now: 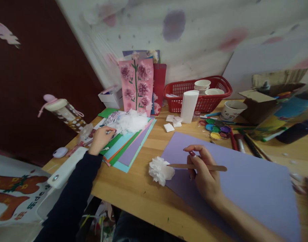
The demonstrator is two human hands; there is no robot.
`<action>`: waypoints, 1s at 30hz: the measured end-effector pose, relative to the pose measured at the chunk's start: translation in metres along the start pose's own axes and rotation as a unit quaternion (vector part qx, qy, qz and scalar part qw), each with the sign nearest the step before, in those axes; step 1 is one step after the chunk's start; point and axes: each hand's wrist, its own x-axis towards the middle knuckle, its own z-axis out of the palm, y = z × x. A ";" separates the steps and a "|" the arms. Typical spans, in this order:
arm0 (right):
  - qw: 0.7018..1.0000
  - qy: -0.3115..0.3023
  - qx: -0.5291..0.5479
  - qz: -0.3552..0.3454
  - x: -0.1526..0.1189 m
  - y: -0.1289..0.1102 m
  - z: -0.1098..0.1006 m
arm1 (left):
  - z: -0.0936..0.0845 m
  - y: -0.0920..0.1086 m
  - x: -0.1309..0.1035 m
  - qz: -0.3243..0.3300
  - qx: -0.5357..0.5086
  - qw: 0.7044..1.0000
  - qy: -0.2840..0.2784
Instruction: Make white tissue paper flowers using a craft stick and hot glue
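Seemingly mid-assembly, right hand [207, 181] grips a stick [179, 166] touching a paper flower [160, 171], likely needing steadiness; left hand [100, 140], hold unclear.

purple sheet [249, 188]: cut off below | dark bottle [298, 131]: cut off right

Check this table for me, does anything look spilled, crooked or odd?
No obvious spill stands out. The coloured sheets are askew, fanned unevenly under a loose white heap. The pink-lidded bottle appears tilted, though that may be lens distortion.
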 end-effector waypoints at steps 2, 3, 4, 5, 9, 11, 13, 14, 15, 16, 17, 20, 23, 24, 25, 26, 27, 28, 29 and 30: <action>1.000 -0.001 -0.006 -0.001 0.000 -0.001 0.000 | -0.003 0.000 0.000 -0.001 -0.008 1.000 0.009; 1.000 -0.002 -0.007 -0.002 0.000 -0.001 0.000 | -0.005 0.001 -0.001 -0.001 -0.014 1.000 0.011; 1.000 -0.002 -0.006 -0.003 0.000 -0.001 0.000 | -0.006 0.001 -0.002 -0.003 -0.023 1.000 0.012; 1.000 -0.003 -0.005 -0.004 0.000 -0.001 0.001 | -0.007 0.001 -0.002 -0.006 -0.033 0.999 0.012; 1.000 -0.010 0.000 -0.005 0.000 0.001 0.001 | -0.009 0.001 -0.005 -0.022 -0.084 0.996 0.005; 1.000 -0.015 -0.002 -0.003 -0.001 0.002 0.000 | -0.008 0.001 -0.005 -0.029 -0.105 0.994 0.003; 1.000 -0.018 -0.004 0.000 -0.001 0.002 0.000 | -0.006 0.002 -0.005 -0.034 -0.118 0.992 -0.009; 1.000 -0.018 -0.004 0.001 -0.001 0.001 0.000 | -0.005 0.002 -0.005 -0.035 -0.123 0.992 -0.022; 1.000 -0.018 -0.003 0.000 -0.001 0.000 0.000 | -0.005 0.003 -0.005 -0.035 -0.125 0.991 -0.037; 1.000 -0.018 0.000 -0.001 -0.001 -0.001 0.001 | -0.004 0.003 -0.005 -0.034 -0.123 0.990 -0.054; 1.000 -0.018 0.003 -0.002 -0.001 -0.002 0.001 | -0.004 0.004 -0.005 -0.032 -0.115 0.991 -0.067; 1.000 -0.019 0.009 0.000 -0.001 -0.004 0.002 | -0.006 0.003 -0.005 -0.024 -0.072 0.994 -0.077; 1.000 -0.017 0.009 0.006 -0.001 -0.005 0.003 | -0.009 0.002 -0.005 -0.007 -0.040 0.997 -0.060; 1.000 -0.018 0.008 0.006 -0.001 -0.005 0.003 | -0.010 0.002 -0.006 -0.001 -0.034 0.998 -0.051; 1.000 -0.020 0.007 0.006 -0.001 -0.004 0.002 | -0.010 0.002 -0.006 0.006 -0.028 0.999 -0.041; 1.000 -0.022 0.006 0.005 -0.001 -0.004 0.002 | -0.010 0.002 -0.006 0.013 -0.024 0.999 -0.031; 1.000 -0.024 0.005 0.004 -0.001 -0.003 0.002 | -0.009 0.003 -0.006 0.021 -0.021 0.999 -0.022; 1.000 -0.025 0.003 0.003 -0.002 -0.003 0.002 | -0.007 0.003 -0.005 0.029 -0.019 0.999 -0.017; 1.000 -0.025 0.001 0.002 -0.002 -0.002 0.002 | -0.005 0.003 -0.005 0.037 -0.017 0.999 -0.015; 1.000 -0.027 -0.001 0.002 -0.002 -0.002 0.002 | -0.003 0.003 -0.004 0.043 -0.014 0.999 -0.013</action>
